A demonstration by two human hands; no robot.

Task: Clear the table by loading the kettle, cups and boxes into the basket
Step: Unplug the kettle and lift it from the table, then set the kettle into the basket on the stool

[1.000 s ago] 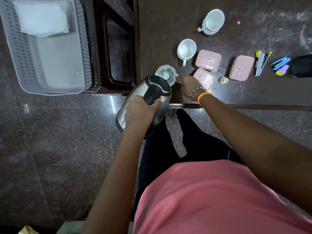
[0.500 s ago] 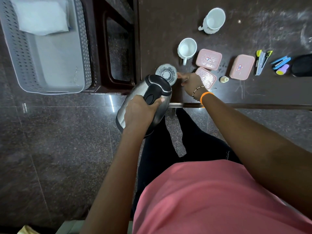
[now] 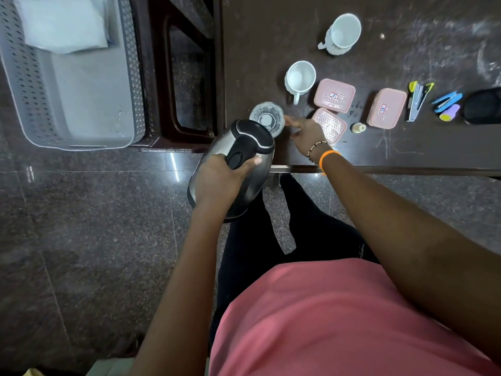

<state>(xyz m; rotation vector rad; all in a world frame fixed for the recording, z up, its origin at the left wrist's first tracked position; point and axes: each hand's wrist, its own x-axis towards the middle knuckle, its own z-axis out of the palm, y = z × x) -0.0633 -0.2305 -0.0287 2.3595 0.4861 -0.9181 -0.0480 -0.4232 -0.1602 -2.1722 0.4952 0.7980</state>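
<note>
My left hand (image 3: 219,177) grips the steel kettle (image 3: 238,164) off the surface's near edge; my right hand (image 3: 306,132) reaches open beside the clear glass cup (image 3: 267,118); the grey perforated basket (image 3: 130,77) holds no task items yet

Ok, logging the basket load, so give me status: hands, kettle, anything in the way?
Left hand grips kettle handle, kettle off the table. Right hand open by the glass. Basket holds only a white bag; path looks clear.
</note>
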